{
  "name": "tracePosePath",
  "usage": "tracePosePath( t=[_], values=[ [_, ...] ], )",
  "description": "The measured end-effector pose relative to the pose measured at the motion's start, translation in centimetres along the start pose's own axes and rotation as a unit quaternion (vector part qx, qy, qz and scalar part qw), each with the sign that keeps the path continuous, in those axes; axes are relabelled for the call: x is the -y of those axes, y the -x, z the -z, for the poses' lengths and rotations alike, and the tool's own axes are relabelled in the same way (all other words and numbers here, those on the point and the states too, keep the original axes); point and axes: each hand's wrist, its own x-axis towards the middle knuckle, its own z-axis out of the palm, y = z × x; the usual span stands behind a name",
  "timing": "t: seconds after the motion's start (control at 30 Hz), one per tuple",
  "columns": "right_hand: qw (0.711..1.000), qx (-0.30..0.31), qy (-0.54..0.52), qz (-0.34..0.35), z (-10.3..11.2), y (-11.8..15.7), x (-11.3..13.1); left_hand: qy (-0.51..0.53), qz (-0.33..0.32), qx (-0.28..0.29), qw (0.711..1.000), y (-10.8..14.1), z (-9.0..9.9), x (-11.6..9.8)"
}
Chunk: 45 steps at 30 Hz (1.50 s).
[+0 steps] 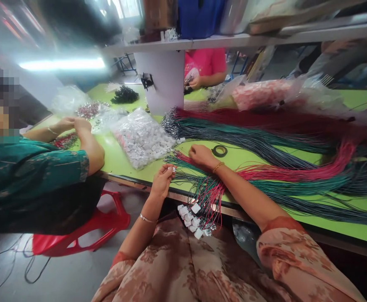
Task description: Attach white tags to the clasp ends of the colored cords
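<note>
The bench point(240, 157) has a smooth green top with a soft sheen. The bag point(142, 121) is clear, crinkled, glossy plastic; the white connectors point(193, 219) look like hard, matt plastic. The wires point(284, 173) seem coated in smooth plastic, the silvery tips point(171, 121) metallic. The stool point(116, 214) is shiny red plastic, the bangle point(148, 219) polished metal, the patterned sleeve point(286, 241) matt cloth.

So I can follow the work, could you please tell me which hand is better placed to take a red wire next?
Probably the right hand: it is beside the ends of the front red wires, while the left hand holds a small white piece.
</note>
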Motion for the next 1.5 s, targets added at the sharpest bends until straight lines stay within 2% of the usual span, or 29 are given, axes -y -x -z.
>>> tracePosePath(
  t=[0.1, 0.2, 0.37, 0.47, 0.6, 0.8, 1.0, 1.17, 1.33, 1.5],
  values=[
    [0.999, -0.030, -0.027, 0.006, 0.6, 0.0, 0.0, 0.002, 0.002, 0.007, 1.000, 0.0, -0.2, -0.2],
    [0.990, -0.039, -0.132, 0.043, 1.2, -0.2, 1.2, 0.010, 0.004, 0.010, 1.000, 0.0, -0.6, -0.3],
    [0.937, -0.025, -0.335, 0.098, 2.0, 0.4, 4.6, 0.022, -0.002, 0.020, 1.000, 0.0, -1.3, -0.4],
    [0.916, -0.016, -0.385, 0.113, 2.4, 1.5, 5.5, 0.031, -0.001, 0.025, 0.999, 0.2, -1.4, -0.6],
    [0.920, -0.004, -0.371, 0.126, 2.3, 3.7, 5.0, 0.052, 0.010, 0.030, 0.998, 0.2, -1.4, -0.6],
    [0.932, -0.018, -0.335, 0.138, 1.9, 6.1, 3.7, 0.083, 0.041, 0.044, 0.995, 0.1, -1.8, -0.4],
    [0.950, -0.052, -0.267, 0.155, 1.6, 6.3, 3.5, 0.072, 0.040, 0.048, 0.995, 0.1, -2.0, -0.3],
    [0.960, -0.063, -0.190, 0.194, 1.4, 6.6, 3.9, 0.024, 0.015, 0.045, 0.999, 0.4, -2.3, 0.1],
    [0.966, -0.039, -0.145, 0.213, 1.8, 6.7, 3.9, 0.005, 0.023, 0.029, 0.999, 0.4, -2.3, 0.2],
    [0.979, -0.025, -0.094, 0.178, 1.7, 6.8, 4.1, -0.035, -0.005, 0.018, 0.999, 0.3, -2.6, 0.3]
  ],
)
